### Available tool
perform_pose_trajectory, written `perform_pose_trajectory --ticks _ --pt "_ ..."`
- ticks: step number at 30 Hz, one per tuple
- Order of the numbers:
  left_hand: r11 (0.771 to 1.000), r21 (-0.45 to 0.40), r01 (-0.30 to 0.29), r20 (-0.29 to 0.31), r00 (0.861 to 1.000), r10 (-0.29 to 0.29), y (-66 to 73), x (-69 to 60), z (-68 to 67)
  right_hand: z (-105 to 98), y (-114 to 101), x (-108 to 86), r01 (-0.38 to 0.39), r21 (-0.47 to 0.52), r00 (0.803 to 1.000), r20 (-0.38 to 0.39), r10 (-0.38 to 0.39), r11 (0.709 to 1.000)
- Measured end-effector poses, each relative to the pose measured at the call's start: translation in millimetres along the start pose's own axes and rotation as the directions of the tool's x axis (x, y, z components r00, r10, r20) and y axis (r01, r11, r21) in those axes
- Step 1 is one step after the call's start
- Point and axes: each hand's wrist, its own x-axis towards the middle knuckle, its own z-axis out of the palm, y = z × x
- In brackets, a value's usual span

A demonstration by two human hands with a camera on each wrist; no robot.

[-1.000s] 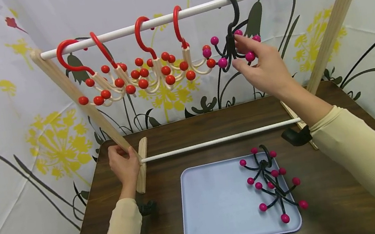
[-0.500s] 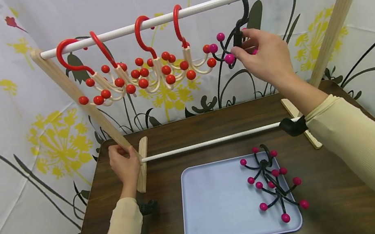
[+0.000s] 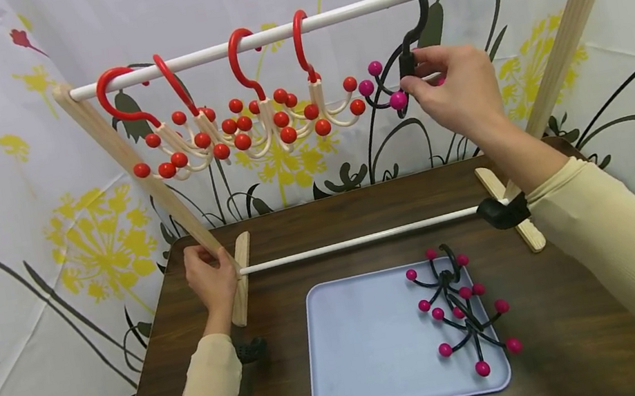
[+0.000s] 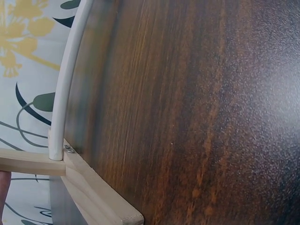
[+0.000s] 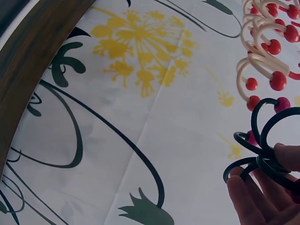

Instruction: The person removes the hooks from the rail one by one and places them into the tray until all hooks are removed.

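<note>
With thumb and fingers, my right hand (image 3: 459, 86) pinches the stem of a black multi-arm hanger (image 3: 407, 64) tipped with magenta balls. Its hook loops over the white top bar (image 3: 349, 11) of a wooden rack. The right wrist view shows the curved black arms (image 5: 262, 150) among the fingers of the right hand (image 5: 262, 199). My left hand (image 3: 210, 279) grips the lower end of the rack's left upright (image 3: 185, 217). Several cream hangers with red hooks and red balls, one being this red-hooked hanger (image 3: 267, 112), hang on the bar's left half.
A pale blue tray (image 3: 367, 344) lies on the dark wood table (image 3: 286, 385). Black hangers with magenta balls (image 3: 469, 323) rest at its right side, partly over the rim. A lower white bar (image 3: 362, 241) joins the rack's feet. Behind hangs a flower-patterned curtain (image 3: 99, 248).
My right hand has slid the black hanger to the right along the top bar, away from the red-hooked ones. Its fingers now close on the stem. The left hand stays put.
</note>
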Motion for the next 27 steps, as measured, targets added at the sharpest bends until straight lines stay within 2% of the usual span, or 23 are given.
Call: perform_pose_trajectory --ticks 7,12,15,19,22,24,27 --pt "1.0 -0.001 -0.006 0.004 1.0 0.006 0.4 -1.8 -2.9 -15 -9 0.8 -0.002 0.059 1.0 -0.03 0.004 0.998" --pt "1.0 0.002 -0.01 0.003 1.0 0.01 0.8 -2.1 -4.2 -28 -13 -6.7 -0.024 0.112 1.0 -0.009 0.025 0.993" --pt "1.0 0.004 -0.001 0.007 1.0 0.001 1.3 -2.4 -3.6 -34 -12 -17.0 -0.015 0.144 1.0 0.017 0.013 0.99" --pt "1.0 0.007 0.012 0.013 1.0 -0.012 2.6 -2.5 -3.5 -35 -8 -35.3 0.01 0.13 0.997 0.081 -0.02 0.991" --pt "1.0 0.008 0.015 0.015 1.0 -0.015 3.4 -2.4 -4.1 -28 -1 -49.6 0.018 0.114 0.987 0.158 -0.036 0.993" --pt "1.0 0.002 0.015 0.015 1.0 -0.015 4.0 -2.5 -4.6 -19 6 -59.5 0.017 0.097 0.973 0.226 -0.038 0.995" --pt "1.0 -0.001 0.015 0.016 1.0 -0.015 4.1 -3.0 -5.1 -2 17 -74.2 0.03 0.072 0.939 0.339 -0.052 0.997"
